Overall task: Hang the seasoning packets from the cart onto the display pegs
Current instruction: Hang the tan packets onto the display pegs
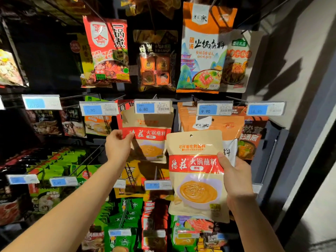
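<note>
A beige seasoning packet with a red band and a picture of a sauce bowl is held upright in front of the display; my right hand grips its right edge, thumb on the front. Its hang hole at the top is free of any peg. A matching packet hangs on the peg behind the 6.80 price tag. My left hand pinches that hanging packet's left edge at the red band. The cart is out of view.
Pegs with price tags run across the middle row, carrying orange packets to the right and other packets to the left. Larger packets hang above. Green and red packets fill lower rows. A grey wall stands at the right.
</note>
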### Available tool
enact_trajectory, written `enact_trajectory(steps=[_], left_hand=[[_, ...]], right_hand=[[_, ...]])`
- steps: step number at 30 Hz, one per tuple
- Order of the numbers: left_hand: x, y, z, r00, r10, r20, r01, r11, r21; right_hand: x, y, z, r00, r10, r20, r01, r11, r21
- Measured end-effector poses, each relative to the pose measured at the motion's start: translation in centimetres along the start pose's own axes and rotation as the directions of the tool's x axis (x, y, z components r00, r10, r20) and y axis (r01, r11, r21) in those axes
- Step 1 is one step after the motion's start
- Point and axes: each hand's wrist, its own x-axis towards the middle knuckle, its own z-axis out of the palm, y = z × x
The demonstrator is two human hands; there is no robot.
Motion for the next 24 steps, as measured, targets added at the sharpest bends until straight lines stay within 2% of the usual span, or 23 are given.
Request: enact_trajectory(steps=[2, 3, 5, 7, 8, 9, 13, 17, 19, 24], left_hand=[[-2.1, 0.0, -0.3, 0.992, 0.060, -0.111, -0.060, 0.998, 0.007], [-3.5, -0.2, -0.3, 0.991, 0.102, -0.081, -0.106, 0.993, -0.050], [-7.0, 0.2, -0.1, 0.974, 0.100, 0.202, -0.070, 0.986, -0.150], [-8.8, 0.6, 0.3, 0.856, 0.005, 0.517, 0.083, 0.986, -0.147], [-9.1, 0.7, 0.5, 0.796, -0.020, 0.605, 0.149, 0.975, -0.164], [-9.1, 0.7, 0.5, 0.766, -0.024, 0.642, 0.199, 0.959, -0.203], [-8.2, 0.6, 0.0, 0.823, 0.020, 0.568, 0.225, 0.906, -0.357], [-5.5, 0.6, -1.4, 0.914, -0.073, 0.398, 0.274, 0.835, -0.476], [-4.3, 0.8, -2.2, 0.928, -0.089, 0.362, 0.282, 0.803, -0.525], [-3.8, 1.4, -2.5, 0.946, -0.020, 0.322, 0.207, 0.803, -0.558]], right_hand=[[-0.2, 0.5, 0.1, 1.000, 0.016, -0.001, -0.016, 0.999, 0.030], [-0.2, 0.8, 0.2, 1.000, 0.024, 0.000, -0.024, 0.999, 0.048], [-0.4, 1.3, 0.5, 0.999, 0.039, -0.001, -0.039, 0.997, 0.068], [-0.7, 1.5, 1.2, 0.998, 0.060, 0.010, -0.061, 0.994, 0.094], [-0.9, 1.5, 1.6, 0.997, 0.068, 0.024, -0.070, 0.992, 0.109], [-1.0, 1.5, 2.0, 0.997, 0.073, 0.039, -0.077, 0.990, 0.117], [-1.3, 1.0, 2.9, 0.995, 0.042, 0.089, -0.051, 0.994, 0.096], [-1.0, 1.0, 2.5, 0.994, 0.048, 0.100, -0.060, 0.990, 0.126], [-0.9, 1.0, 2.1, 0.994, 0.033, 0.102, -0.046, 0.990, 0.130], [-0.7, 1.1, 1.6, 0.995, 0.016, 0.097, -0.029, 0.990, 0.140]])
